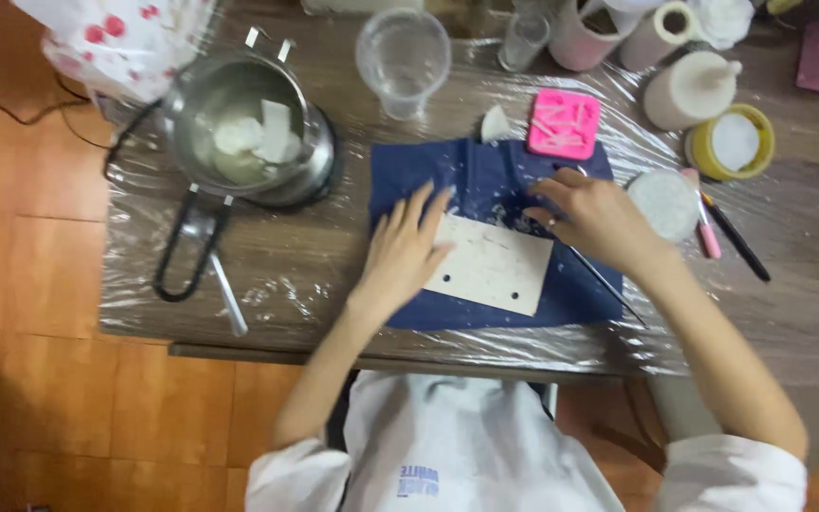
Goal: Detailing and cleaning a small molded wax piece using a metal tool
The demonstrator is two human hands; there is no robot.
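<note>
A white rectangular slab (495,267) with small dark holes lies on a dark blue mat (485,180) on the plastic-covered table. My left hand (405,248) rests flat with spread fingers on the slab's left end. My right hand (591,216) hovers at the slab's upper right corner, fingers curled around a thin metal tool (609,283) that sticks out toward the table's front edge. White crumbs lie scattered on the mat near the right fingers. A pink silicone mould (564,123) sits just beyond the mat.
A metal pot (244,128) with white chunks stands at the left, with a black handle and a spoon (223,284) in front. A clear cup (403,57), white bottle (689,87), yellow-rimmed jar (732,142), round white container (664,202), pink pen and black pen lie around.
</note>
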